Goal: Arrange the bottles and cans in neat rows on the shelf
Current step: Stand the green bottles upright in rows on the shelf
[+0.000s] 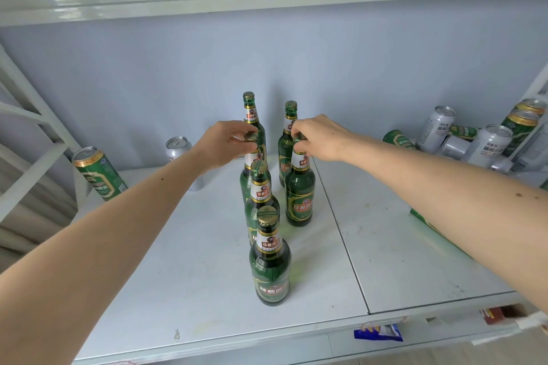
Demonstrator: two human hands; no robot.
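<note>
At the near edge of the white shelf (178, 290) hang a blue and white label (378, 332) and, to the right, a red tag (493, 315). Closest on the board stands a green beer bottle (270, 261), upright, with a gold cap and a white neck label. Just behind it stands a second bottle (261, 195), partly hidden by the first. Behind that comes a third bottle (250, 163); the left hand (222, 142) pinches its gold cap between thumb and fingertips. These three run away from the viewer in one line, and a fourth bottle (252, 111) stands at the back of that line, near the wall.

To the right runs a shorter line. Its near bottle (300, 187) is gripped at the cap by the right hand (318, 138), fingers curled down over the top. A further bottle (287, 139) stands just behind it.

At the left end a green can (99, 173) leans tilted beside the shelf frame (26, 115), and a silver can (178, 147) stands behind the left forearm. At the far right lies a loose pile of silver and green cans (474, 142), some upright, some on their sides, against the pale blue wall (178, 68).
</note>
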